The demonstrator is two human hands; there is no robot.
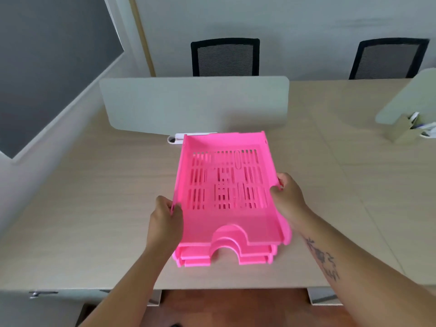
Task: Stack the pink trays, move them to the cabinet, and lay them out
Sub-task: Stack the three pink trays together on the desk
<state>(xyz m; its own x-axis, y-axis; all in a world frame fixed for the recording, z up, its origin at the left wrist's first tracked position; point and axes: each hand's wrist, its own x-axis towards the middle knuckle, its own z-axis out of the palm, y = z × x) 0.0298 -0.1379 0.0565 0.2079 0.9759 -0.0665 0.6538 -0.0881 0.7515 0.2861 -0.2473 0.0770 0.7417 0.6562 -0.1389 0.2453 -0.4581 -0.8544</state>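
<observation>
1. Stacking looks to be the step in hand: the top pink tray (pixel 226 185) sits over the stack (pixel 224 254) near the desk (pixel 94 208) front edge.
2. The left hand (pixel 165 218) and right hand (pixel 289 197) each pinch a side wall, grip closed on the tray.
3. Next, I judge, seat it square, then lift all together.
4. Count: three trays seem visible, two chairs (pixel 225 57), two hands.
</observation>
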